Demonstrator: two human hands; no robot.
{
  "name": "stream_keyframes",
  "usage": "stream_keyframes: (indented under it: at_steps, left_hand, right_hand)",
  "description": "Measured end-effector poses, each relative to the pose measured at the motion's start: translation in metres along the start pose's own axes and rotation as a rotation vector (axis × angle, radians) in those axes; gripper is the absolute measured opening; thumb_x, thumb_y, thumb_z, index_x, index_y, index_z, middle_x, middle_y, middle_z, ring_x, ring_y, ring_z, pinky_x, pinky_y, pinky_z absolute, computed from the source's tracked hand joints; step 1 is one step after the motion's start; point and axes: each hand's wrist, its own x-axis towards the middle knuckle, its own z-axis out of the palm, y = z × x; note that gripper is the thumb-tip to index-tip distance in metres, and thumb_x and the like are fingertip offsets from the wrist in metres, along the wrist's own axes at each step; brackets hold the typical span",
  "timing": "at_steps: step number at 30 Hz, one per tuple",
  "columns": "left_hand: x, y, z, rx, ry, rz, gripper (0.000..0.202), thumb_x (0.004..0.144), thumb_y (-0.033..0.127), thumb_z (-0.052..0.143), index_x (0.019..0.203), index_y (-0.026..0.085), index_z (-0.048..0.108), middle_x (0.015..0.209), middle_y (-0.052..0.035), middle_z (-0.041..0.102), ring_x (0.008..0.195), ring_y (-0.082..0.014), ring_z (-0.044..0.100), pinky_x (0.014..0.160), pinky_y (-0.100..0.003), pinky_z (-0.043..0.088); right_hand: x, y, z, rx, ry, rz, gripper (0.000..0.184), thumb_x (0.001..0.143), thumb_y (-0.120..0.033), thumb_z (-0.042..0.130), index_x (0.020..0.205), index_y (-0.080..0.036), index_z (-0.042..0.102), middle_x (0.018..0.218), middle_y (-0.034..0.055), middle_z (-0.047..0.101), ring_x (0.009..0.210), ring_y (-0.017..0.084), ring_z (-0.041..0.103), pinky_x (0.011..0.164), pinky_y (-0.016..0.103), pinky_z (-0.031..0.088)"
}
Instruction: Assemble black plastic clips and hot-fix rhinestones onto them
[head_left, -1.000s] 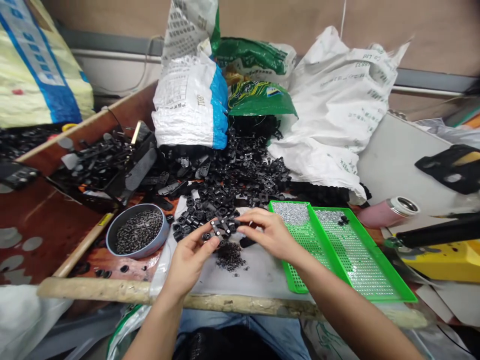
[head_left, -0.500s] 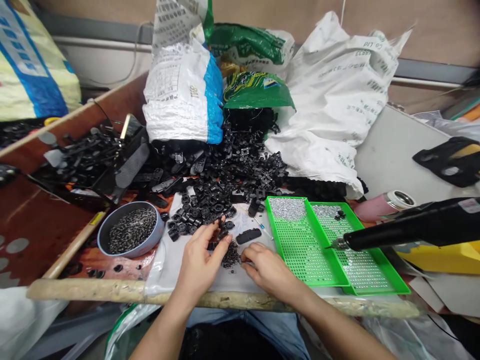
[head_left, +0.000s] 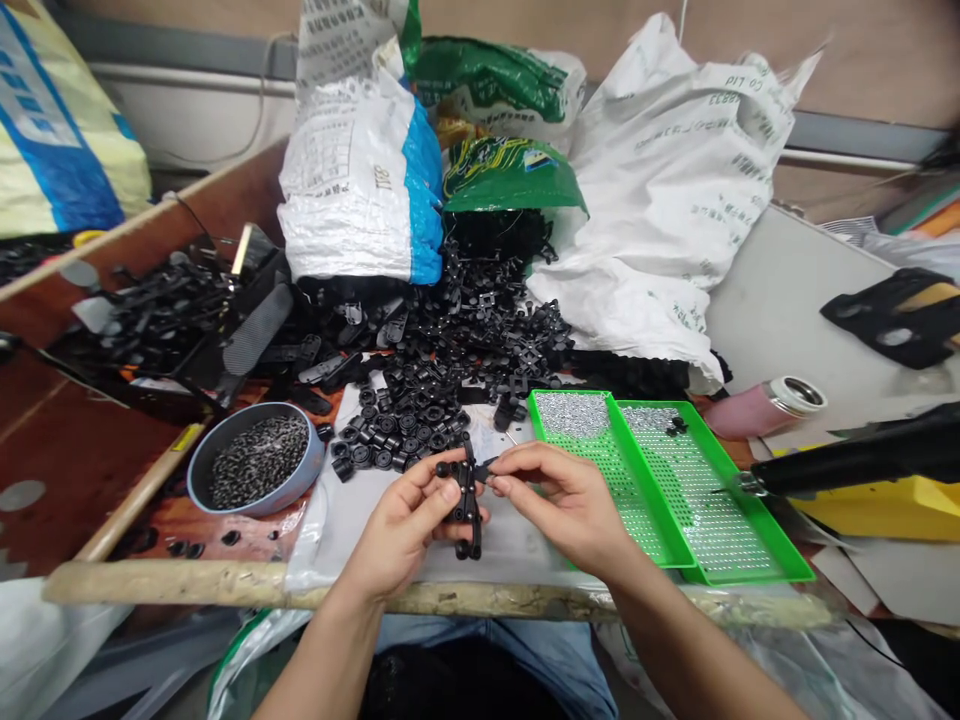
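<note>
My left hand [head_left: 401, 525] is closed round a black cross-shaped plastic part [head_left: 466, 492], held upright just above the white sheet [head_left: 517, 545] at the table's front. My right hand [head_left: 562, 500] pinches something small and dark against the right arm of that part. Behind the hands lie several round black caps [head_left: 397, 425] and a big heap of black plastic parts [head_left: 487, 330]. A grey bowl [head_left: 259, 465] of small dark pieces stands to the left of my left hand.
Two green perforated trays [head_left: 675, 490] with small silver bits sit right of my hands. A black tool [head_left: 855, 460] points at them from the right, over a yellow object. Woven sacks [head_left: 360, 190] stand behind the heap. A pink flask [head_left: 765, 405] lies at the right.
Both hands were down at a small pile of dark bits on the sheet; now they are raised, the left holding the cross part upright, the right pinching at it. The black tool drew back right.
</note>
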Motion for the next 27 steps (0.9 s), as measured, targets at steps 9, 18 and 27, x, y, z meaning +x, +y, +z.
stream_keyframes:
  at_steps: [9, 18, 27]
  left_hand:
    - [0.0, -0.005, 0.005, 0.034, -0.024, 0.027, 0.04, 0.076, 0.036, 0.086, 0.113, 0.026, 0.076, 0.084, -0.0028, 0.075, 0.078, -0.0184, 0.076, 0.063, -0.022, 0.063]
    - [0.002, -0.002, 0.009, -0.002, -0.037, 0.001, 0.036, 0.075, 0.034, 0.087, 0.109, 0.026, 0.079, 0.084, -0.0025, 0.076, 0.076, -0.0177, 0.076, 0.06, -0.02, 0.062]
    - [0.001, -0.002, 0.01, -0.137, -0.055, -0.151, 0.039, 0.071, 0.036, 0.09, 0.107, 0.025, 0.079, 0.082, -0.0034, 0.078, 0.069, -0.0156, 0.075, 0.057, -0.02, 0.062]
  right_hand:
    - [0.004, 0.006, 0.002, -0.176, 0.048, -0.123, 0.01, 0.09, -0.014, 0.068, 0.095, -0.021, 0.072, 0.086, 0.0026, 0.075, 0.081, 0.015, 0.071, 0.072, 0.028, 0.059]
    - [-0.001, 0.008, 0.003, -0.422, 0.06, -0.441, 0.017, 0.09, -0.004, 0.061, 0.098, -0.017, 0.069, 0.091, 0.0086, 0.076, 0.084, 0.018, 0.073, 0.077, 0.03, 0.063]
    - [-0.012, 0.018, -0.001, -0.465, 0.027, -0.608, 0.032, 0.087, 0.002, 0.062, 0.116, -0.013, 0.065, 0.098, 0.014, 0.075, 0.09, 0.021, 0.07, 0.076, 0.036, 0.064]
